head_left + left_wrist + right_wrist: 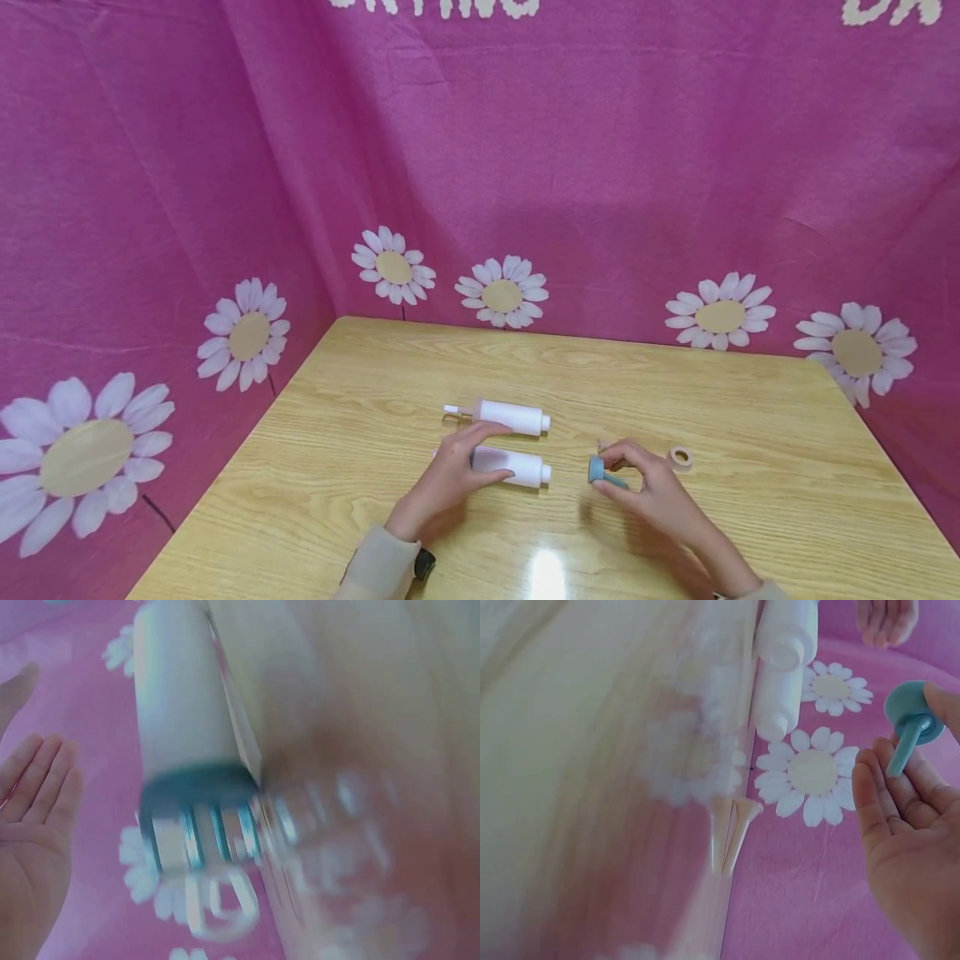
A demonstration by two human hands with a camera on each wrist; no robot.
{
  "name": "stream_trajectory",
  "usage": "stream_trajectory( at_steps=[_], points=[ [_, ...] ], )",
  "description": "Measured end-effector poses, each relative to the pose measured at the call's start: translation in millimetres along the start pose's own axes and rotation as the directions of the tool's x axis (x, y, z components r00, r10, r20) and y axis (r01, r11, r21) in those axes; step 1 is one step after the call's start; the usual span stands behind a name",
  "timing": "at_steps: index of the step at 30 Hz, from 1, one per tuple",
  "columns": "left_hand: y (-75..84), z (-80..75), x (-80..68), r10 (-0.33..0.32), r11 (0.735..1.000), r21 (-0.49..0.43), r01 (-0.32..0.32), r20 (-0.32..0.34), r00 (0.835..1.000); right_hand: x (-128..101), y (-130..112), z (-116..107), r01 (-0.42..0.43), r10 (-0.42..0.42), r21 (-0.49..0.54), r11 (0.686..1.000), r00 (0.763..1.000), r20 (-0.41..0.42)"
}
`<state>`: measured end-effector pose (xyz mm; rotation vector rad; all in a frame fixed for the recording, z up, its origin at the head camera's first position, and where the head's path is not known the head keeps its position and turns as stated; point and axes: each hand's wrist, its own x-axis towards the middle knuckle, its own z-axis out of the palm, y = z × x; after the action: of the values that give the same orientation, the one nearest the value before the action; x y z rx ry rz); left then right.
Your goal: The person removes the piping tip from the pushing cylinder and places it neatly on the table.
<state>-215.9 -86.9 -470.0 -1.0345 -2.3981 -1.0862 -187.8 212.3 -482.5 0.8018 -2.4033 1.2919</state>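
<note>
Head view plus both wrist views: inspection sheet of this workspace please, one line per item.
Surface: light wood-grain table, glare spot near the front edge.
Job's things: two white plastic cylinder bottles lying on their sides, far bottle free, near bottle under the left hand; small teal plastic cap with a stem in the right hand.
Clutter: small pale ring lying behind the right hand.
Grips: left hand rests on the near bottle, fingers over it; right hand pinches the teal cap.
Cables: nothing seen.
Surroundings: pink cloth backdrop with white daisies on three sides.
</note>
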Motion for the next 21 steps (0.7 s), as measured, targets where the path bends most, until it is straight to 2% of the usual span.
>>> stream_trajectory(
  at_steps=[4, 9, 14, 17, 21],
  points=[
    [10.9, 13.6, 6.5, 0.073, 0.997, -0.014, -0.073, 0.009, 0.997, 2, -3, 7, -0.010, 0.010, 0.009, 1.000, 1.000, 0.019],
    [21.5, 28.0, 12.4, 0.098, 0.993, -0.076, -0.093, 0.057, 0.994, 6, -15, 15, -0.007, 0.006, 0.013, 1.000, 0.998, 0.054],
    [25.9, 37.4, 15.6, 0.153, 0.982, -0.120, -0.144, 0.066, 0.986, 12, -38, 16, -0.007, 0.003, 0.048, 0.999, 0.997, 0.071],
    [26.5, 40.6, 16.4, 0.157, 0.978, -0.150, -0.144, 0.080, 0.984, 13, -43, 17, 0.000, -0.007, 0.081, 0.997, 0.997, 0.079],
    [26.7, 42.6, 16.9, 0.147, 0.976, -0.176, -0.129, 0.094, 0.985, 11, -32, 23, 0.023, -0.031, 0.098, 0.995, 0.997, 0.076]
  ],
)
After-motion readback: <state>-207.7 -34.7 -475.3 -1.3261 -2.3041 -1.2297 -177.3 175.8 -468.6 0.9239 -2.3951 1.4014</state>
